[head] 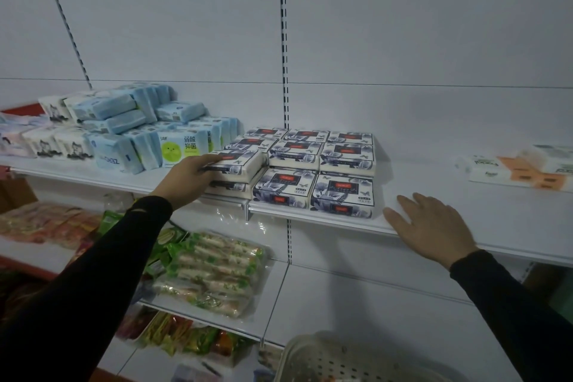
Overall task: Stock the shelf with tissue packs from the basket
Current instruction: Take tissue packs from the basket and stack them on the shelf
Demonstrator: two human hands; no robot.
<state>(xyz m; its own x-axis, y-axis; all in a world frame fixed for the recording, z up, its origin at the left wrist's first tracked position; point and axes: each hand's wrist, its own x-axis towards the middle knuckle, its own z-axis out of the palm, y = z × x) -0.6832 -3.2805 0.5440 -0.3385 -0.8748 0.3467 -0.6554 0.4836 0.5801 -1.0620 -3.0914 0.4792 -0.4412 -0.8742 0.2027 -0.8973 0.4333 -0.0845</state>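
The left hand [189,175] was seen with its grip clamped on a blue-and-white floral tissue pack [238,163], fingers curled over the pack's near left edge; this pack was lying on top of another of the same kind at the front left of a block of matching packs [313,170] on the white shelf [465,205]. The block was noted to sit near the shelf's front edge, about midway along it, straddling the slotted upright [283,40] of the back panel. The right hand [429,226] was found laid flat on the shelf's front edge, just right of the block, grip apart, fingers spread and nothing held. Pale blue tissue packs [124,121] were piled toward the left end of the shelf, touching the block's left side or nearly so. White and orange packs [521,169] were recorded near the right end, well apart from the block. A perforated white basket [350,360] was partly visible at the bottom of the view, below the shelf; its contents could not be made out. Green packaged goods [210,270] were lying on the lower shelf.
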